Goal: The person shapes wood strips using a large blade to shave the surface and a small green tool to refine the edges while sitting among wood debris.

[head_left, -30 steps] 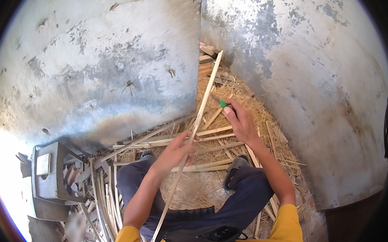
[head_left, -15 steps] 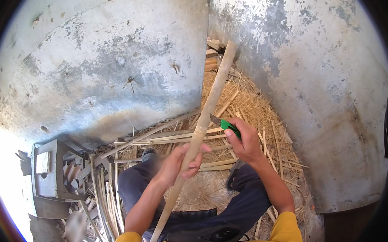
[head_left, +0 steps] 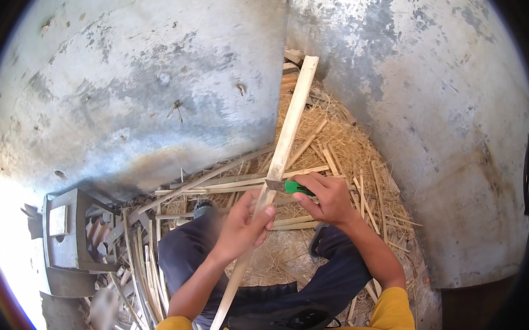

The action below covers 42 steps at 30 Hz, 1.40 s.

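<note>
A long split bamboo strip [head_left: 295,114] slants from my lap up toward the wall corner, its pale inner face turned up. My left hand [head_left: 244,226] is closed around it just below the middle, thumb on top. In my right hand [head_left: 328,198] is a knife with a green handle [head_left: 296,187]. Its dark blade [head_left: 273,183] lies across the strip, touching it a little above my left fingers. My right fingers are wrapped round the handle and hide part of it.
Straw-like shavings and loose bamboo strips [head_left: 234,187] cover the floor ahead of me. More strips [head_left: 145,272] lie at the left, near a grey box-like stand [head_left: 67,233]. Worn plaster walls [head_left: 162,72] meet at the far corner, close to the strip's far end.
The bamboo strip has been turned over, from its rounded outer side to its pale inner face. My right hand has brought the knife left and nearer, with the blade now across the strip.
</note>
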Each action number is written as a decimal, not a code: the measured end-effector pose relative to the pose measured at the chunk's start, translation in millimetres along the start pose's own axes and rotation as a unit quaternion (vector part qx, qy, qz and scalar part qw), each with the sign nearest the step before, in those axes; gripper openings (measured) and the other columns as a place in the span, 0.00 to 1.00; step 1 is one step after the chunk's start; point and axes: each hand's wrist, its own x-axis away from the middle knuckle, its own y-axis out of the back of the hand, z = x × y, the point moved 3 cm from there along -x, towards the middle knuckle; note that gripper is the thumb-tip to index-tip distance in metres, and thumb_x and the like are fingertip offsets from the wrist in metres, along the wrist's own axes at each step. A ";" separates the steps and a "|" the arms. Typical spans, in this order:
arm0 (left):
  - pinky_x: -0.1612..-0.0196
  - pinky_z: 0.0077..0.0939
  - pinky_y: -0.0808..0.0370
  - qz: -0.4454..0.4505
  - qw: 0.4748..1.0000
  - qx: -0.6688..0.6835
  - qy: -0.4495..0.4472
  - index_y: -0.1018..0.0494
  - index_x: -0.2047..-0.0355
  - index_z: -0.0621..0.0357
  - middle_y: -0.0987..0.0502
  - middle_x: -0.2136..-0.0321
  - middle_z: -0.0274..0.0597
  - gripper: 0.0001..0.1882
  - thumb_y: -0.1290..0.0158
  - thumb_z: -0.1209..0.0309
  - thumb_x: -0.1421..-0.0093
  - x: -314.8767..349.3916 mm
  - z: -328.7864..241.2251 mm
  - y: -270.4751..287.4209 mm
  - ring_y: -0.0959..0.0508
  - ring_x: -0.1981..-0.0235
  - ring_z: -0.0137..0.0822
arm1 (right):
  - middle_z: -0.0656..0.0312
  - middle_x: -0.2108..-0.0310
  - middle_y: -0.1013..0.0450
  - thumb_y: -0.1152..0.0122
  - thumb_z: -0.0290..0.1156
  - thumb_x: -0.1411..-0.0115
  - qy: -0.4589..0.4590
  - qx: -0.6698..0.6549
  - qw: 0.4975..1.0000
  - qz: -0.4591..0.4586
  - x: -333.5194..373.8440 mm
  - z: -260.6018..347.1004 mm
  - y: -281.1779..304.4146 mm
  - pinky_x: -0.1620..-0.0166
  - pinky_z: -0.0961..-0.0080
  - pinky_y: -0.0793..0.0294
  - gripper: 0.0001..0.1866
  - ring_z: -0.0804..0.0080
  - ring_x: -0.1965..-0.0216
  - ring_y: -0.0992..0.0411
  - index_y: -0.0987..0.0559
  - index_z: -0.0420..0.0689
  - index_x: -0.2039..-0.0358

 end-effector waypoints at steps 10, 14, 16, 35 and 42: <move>0.74 0.17 0.33 -0.081 0.988 -0.126 -0.041 0.30 0.48 0.60 0.25 0.75 0.28 0.13 0.45 0.67 0.26 3.1 6.3 2.7 0.30 0.77 0.17 | 0.61 0.73 0.22 0.31 0.44 0.38 0.010 0.042 0.999 -0.007 1.4 -1.4 -2.4 0.75 0.69 0.26 0.19 0.64 0.78 0.23 0.15 0.45 0.52; 0.73 0.17 0.34 -0.097 0.980 -0.155 -0.078 0.30 0.47 0.61 0.26 0.75 0.28 0.14 0.46 0.67 0.26 0.6 7.3 3.8 0.30 0.76 0.17 | 0.62 0.76 0.23 0.29 0.44 0.39 0.013 0.071 0.997 -0.012 0.7 -1.3 -1.1 0.76 0.69 0.27 0.20 0.65 0.80 0.24 0.14 0.46 0.51; 0.83 0.14 0.41 -0.087 0.980 -0.155 -0.084 0.34 0.45 0.60 0.32 0.79 0.23 0.14 0.49 0.67 0.25 -1.0 8.6 3.2 0.37 0.86 0.14 | 0.62 0.77 0.23 0.29 0.44 0.40 0.019 0.084 0.996 -0.022 0.9 -2.0 -2.2 0.76 0.69 0.27 0.20 0.66 0.80 0.25 0.14 0.47 0.51; 0.76 0.18 0.36 -0.039 0.993 -0.114 0.013 0.31 0.47 0.57 0.29 0.77 0.25 0.13 0.46 0.66 0.26 13.7 15.8 -0.8 0.32 0.80 0.18 | 0.53 0.70 0.20 0.41 0.38 0.30 -0.178 0.033 0.976 -0.122 1.0 -59.4 36.6 0.68 0.70 0.25 0.16 0.66 0.72 0.22 0.17 0.40 0.52; 0.86 0.16 0.40 -0.063 0.992 -0.113 -0.010 0.35 0.51 0.57 0.31 0.79 0.29 0.10 0.49 0.67 0.25 4.3 8.1 5.2 0.35 0.88 0.17 | 0.56 0.65 0.19 0.39 0.41 0.31 -0.056 -0.028 0.998 -0.014 10.1 -25.7 -0.3 0.71 0.69 0.23 0.16 0.62 0.72 0.20 0.18 0.42 0.53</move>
